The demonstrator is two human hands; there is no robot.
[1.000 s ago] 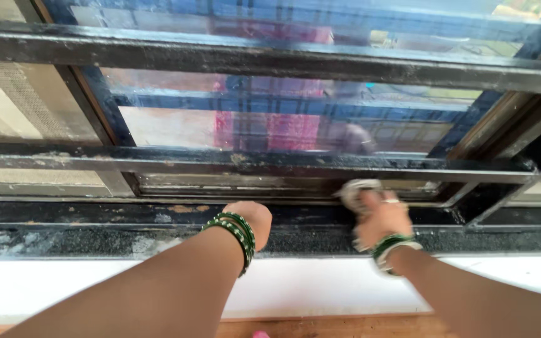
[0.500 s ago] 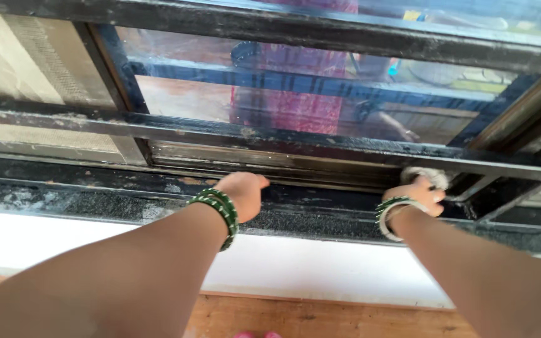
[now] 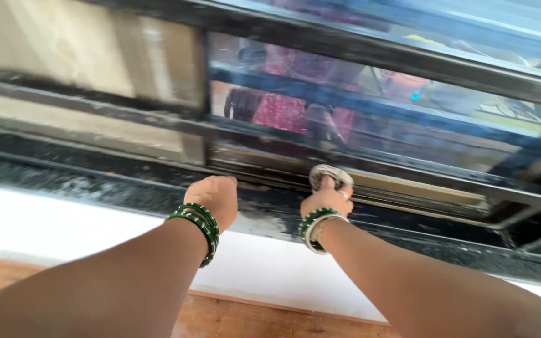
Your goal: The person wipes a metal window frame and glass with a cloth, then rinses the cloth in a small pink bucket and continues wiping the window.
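1. Along the dark, grimy metal window track (image 3: 408, 188), our right hand (image 3: 327, 199) has travelled left since a moment ago; half a second back it was pressing near the right end of that track, and now it sits close to the track's middle, just right of our left hand (image 3: 215, 195); we judge from this that the wiping is sweeping back over the channel, whose right stretch looks paler than the smeared black ledge (image 3: 264, 220) just below it.

2. Our right hand is curled tight around a small round pad of greyish scrubbing material (image 3: 330, 175), fingers wrapped over it with no gap showing; the pad is pushed against the lower edge of the track, directly beneath the glass pane (image 3: 377, 119); green and white bangles (image 3: 313, 228) ring that wrist.

3. Our left hand has barely shifted against the track; it rests as a loose fist on the black ledge just below the track, holding nothing that we can see; whether its fingertips grip the ledge's edge we cannot tell; green bangles (image 3: 196, 224) sit on its wrist.
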